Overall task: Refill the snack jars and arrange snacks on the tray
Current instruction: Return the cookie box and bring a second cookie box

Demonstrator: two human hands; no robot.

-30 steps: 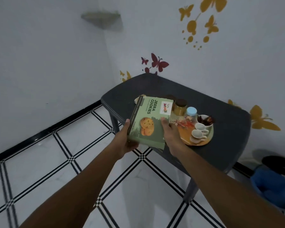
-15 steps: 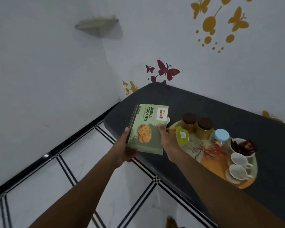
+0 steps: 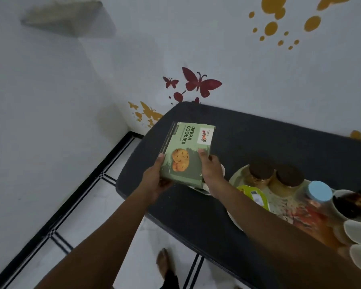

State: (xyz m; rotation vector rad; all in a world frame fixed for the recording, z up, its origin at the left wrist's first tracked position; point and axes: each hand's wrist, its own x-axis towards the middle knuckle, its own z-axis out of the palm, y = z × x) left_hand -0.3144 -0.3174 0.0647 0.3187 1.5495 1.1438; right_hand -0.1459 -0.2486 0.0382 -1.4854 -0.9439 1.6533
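A green box of Jeera Cookies (image 3: 187,154) is held over the left end of the dark table (image 3: 258,142). My left hand (image 3: 154,180) grips its near left corner and my right hand (image 3: 212,171) grips its near right edge. To the right lies a round tray (image 3: 238,176) carrying two brown-lidded glass jars (image 3: 261,172), a blue-lidded jar (image 3: 319,191), a green-lidded tub (image 3: 255,196), a cup of dark snacks (image 3: 350,203) and white cups (image 3: 356,232).
The table stands in a corner against white walls with butterfly stickers (image 3: 200,82). A white dish (image 3: 204,189) peeks out under the box. My bare foot (image 3: 164,263) stands on the white tiled floor beside the table's near edge. A corner shelf (image 3: 69,19) hangs high left.
I have stepped closer to the table; the view has dropped and shifted left. The box has moved from beyond the table's edge to above its left end, both hands still holding it.
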